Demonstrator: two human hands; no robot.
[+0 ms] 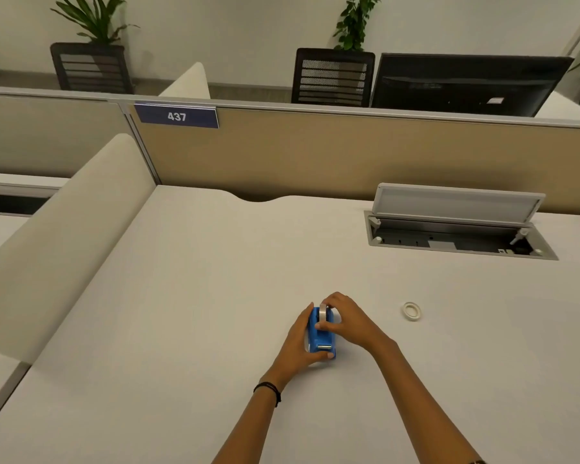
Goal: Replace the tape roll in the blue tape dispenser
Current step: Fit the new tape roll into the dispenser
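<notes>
Dispenser: I see the blue tape dispenser (pixel 319 333) on the desk (pixel 181 313).
Left hand (pixel 298 343): fingers curled round the dispenser's side.
Right hand (pixel 345 319): pinching the tape roll (pixel 323 312) seated in the dispenser.
White ring (pixel 411 311): flat on the desk, apart to the right.

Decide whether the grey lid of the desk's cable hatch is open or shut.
Open: the grey hinged metal lid stands raised, exposing the recessed cable tray beneath it.
</notes>
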